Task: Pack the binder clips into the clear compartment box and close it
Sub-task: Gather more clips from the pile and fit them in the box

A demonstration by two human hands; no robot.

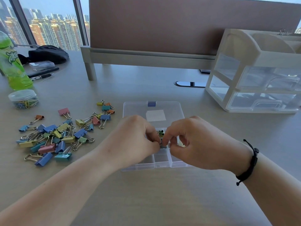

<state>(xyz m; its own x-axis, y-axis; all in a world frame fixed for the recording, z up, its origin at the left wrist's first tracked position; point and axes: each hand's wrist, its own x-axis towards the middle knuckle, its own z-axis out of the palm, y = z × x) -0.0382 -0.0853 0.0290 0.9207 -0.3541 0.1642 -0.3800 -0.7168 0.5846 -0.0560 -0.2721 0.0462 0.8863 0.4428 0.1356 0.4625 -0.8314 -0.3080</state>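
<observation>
Together, both hands worked over the open clear compartment box, which sat on the desk near the middle with its lid laid flat on the far side. The left hand and the right hand met fingertip to fingertip above a middle compartment, their fingers curled and pinching a small metal clip between them; most of that clip was hidden by the fingers. A few green clips already lay in a compartment just beyond the hands. The near compartments showed only clear plastic. To the left of the box, well apart from it, lay the loose pile of binder clips in blue, yellow, pink, teal and orange. Farther left stood a round tub of paper clips and a green bottle. At the far right stood a white drawer organiser. A black cord bracelet circled the right wrist.
</observation>
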